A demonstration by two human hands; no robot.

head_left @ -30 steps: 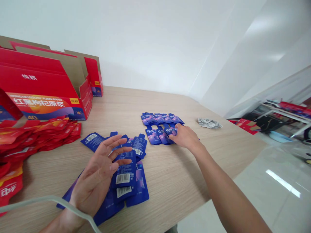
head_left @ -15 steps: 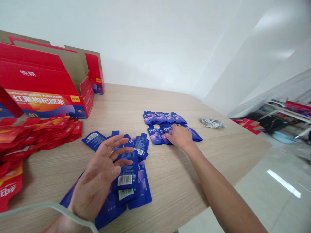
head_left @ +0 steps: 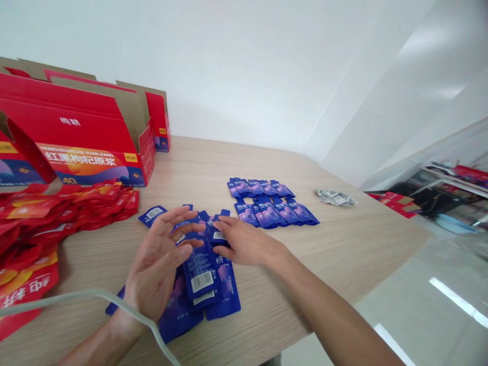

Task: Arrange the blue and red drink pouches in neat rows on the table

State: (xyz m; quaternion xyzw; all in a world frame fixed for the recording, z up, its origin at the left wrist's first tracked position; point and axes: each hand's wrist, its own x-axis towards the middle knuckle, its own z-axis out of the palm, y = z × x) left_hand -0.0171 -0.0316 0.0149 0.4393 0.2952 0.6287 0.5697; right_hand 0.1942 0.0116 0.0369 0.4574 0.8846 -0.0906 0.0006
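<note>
Left hand (head_left: 160, 264) hovers with fingers spread wide, gripping nothing, at the loose pile of blue foil pouches (head_left: 224, 290) on the wooden table (head_left: 190, 168). Right hand (head_left: 247, 246) lays extended fingers on a pouch at the pile's 12 o'clock — whether it grips, I cannot tell. Neat rows of blue pouches (head_left: 272, 206) lie at 1 o'clock.

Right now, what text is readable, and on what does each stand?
"纯耕": lid of the red box; a far-row blue pouch; upside down on a red pouch.
"红黑枸杞原浆": the box's front.
"40": below that.
Too small: print on the barcoded pouches in the near pile.
</note>
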